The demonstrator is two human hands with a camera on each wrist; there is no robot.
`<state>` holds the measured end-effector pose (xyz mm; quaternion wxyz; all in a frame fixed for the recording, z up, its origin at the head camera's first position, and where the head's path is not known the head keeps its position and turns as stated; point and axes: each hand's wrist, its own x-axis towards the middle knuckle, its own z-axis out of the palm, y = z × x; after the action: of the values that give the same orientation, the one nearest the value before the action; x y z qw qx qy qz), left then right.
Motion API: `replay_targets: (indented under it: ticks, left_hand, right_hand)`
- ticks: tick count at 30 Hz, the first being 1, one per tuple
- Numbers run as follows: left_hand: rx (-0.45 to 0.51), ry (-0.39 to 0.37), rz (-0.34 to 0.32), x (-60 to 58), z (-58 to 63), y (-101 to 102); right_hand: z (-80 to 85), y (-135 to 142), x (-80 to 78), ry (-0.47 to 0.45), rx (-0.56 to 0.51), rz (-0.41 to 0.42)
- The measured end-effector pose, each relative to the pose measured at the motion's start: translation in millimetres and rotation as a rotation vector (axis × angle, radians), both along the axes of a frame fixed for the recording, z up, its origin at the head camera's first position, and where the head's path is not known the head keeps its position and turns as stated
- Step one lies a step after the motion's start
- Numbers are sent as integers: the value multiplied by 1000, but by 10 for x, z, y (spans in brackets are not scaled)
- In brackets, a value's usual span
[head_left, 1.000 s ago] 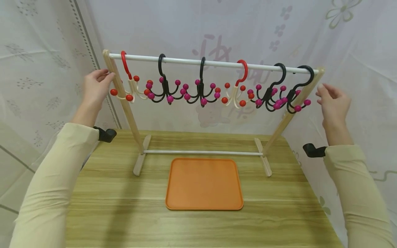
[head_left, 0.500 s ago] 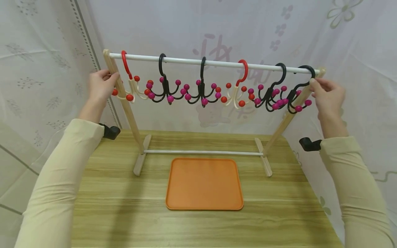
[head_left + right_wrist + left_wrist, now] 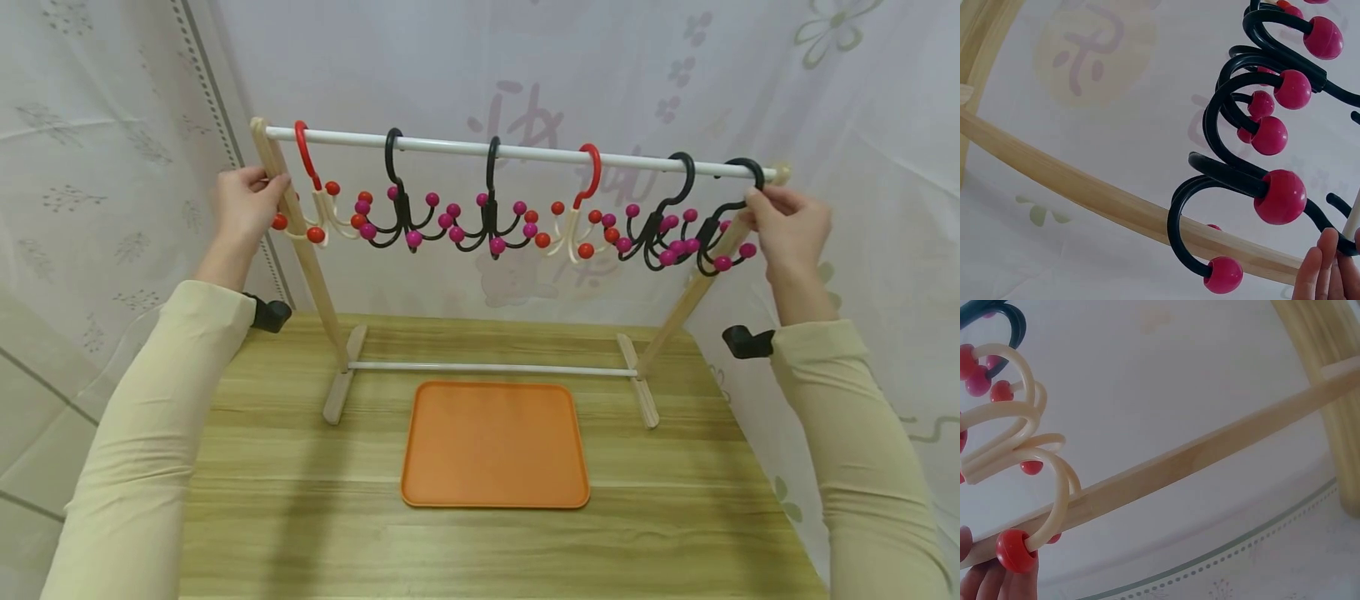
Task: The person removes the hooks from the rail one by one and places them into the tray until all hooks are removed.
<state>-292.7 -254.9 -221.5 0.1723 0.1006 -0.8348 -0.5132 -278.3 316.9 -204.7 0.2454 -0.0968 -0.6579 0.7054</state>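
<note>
A small garment rack with wooden posts and a white top rod (image 3: 450, 148) stands on the table in the head view. My left hand (image 3: 246, 204) grips its left wooden post (image 3: 307, 262) below the rod, beside a cream hanger with a red hook (image 3: 303, 158). At the right end, my right hand (image 3: 793, 229) holds the right wooden post (image 3: 686, 304) just below the rod, close to the endmost black hook (image 3: 750, 167). In the right wrist view its fingers (image 3: 1325, 265) lie around the post's upper part. Several octopus-like hangers with pink or red balls hang from the rod.
An orange tray (image 3: 495, 446) lies on the wood-grain table (image 3: 660, 517) in front of the rack's lower white bar (image 3: 487, 367). Wooden feet (image 3: 341, 392) support the posts. Printed curtains (image 3: 420, 50) surround the table at the back and sides.
My right hand has come in from beyond the rack onto the right post. My left hand has shifted slightly right at the left post. The hangers stay on the rod.
</note>
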Motion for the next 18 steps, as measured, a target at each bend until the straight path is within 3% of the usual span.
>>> replay_targets:
  ticks: [7, 18]
  left_hand:
    - [-45, -3, 6, 0, -1, -16]
    - [-44, -3, -12, -6, 7, -23]
  right_hand:
    - [0, -8, -18, -16, 48, -1]
    - [1, -7, -13, 37, 39, 3]
